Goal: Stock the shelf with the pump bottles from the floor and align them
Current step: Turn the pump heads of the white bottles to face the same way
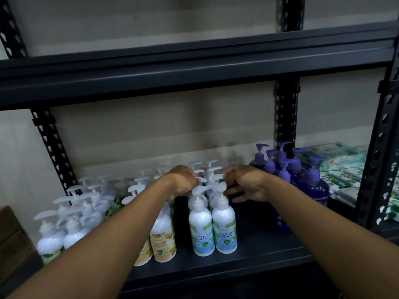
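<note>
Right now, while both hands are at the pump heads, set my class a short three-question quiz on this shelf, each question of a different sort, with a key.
1. True or false: the purple pump bottles stand to the left of the white pump bottles.
2. What is stacked at the far right of the shelf? A folded towels; B wipes packs; C cardboard boxes.
3. Fill in: the two front bottles between the arms read "Antibacterial Hand Wash Cool ____".
Key: 1 false, they stand to the right; 2 B; 3 Mint.
</note>
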